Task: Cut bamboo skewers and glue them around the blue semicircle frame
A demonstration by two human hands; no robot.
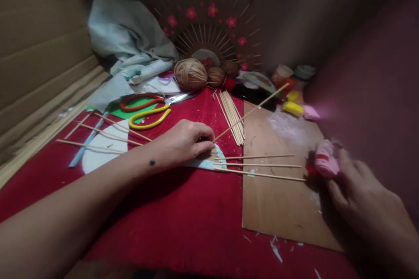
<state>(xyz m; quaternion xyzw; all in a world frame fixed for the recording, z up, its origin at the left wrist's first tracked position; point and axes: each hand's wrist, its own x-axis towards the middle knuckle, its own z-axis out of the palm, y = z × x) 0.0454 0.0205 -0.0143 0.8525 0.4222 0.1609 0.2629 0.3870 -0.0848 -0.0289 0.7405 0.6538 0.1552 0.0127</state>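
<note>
My left hand (pixel 193 139) is closed in a pinch at the lower end of a thin wooden stick (pixel 252 111), which slants up to the right. Beneath the fingers lies a rounded pale green and white piece (pixel 222 157), partly hidden by the hand. Several more sticks (pixel 262 165) reach out from it to the right. At the far right my right hand (pixel 363 196) is wrapped round a small pink object with a red mark (pixel 327 159), slightly blurred; it looks like a bottle or tube. It is just beyond the ends of the sticks.
A brown board (pixel 278 209) lies on the red cloth (pixel 183 222). Loose sticks (pixel 231 117) lie beyond my left hand. Scissors (pixel 157 109), a white rounded sheet (pixel 108 150) and a blue strip (pixel 87 141) are at left. Twine balls (pixel 190 74) and a flowered fan (pixel 212 22) stand behind.
</note>
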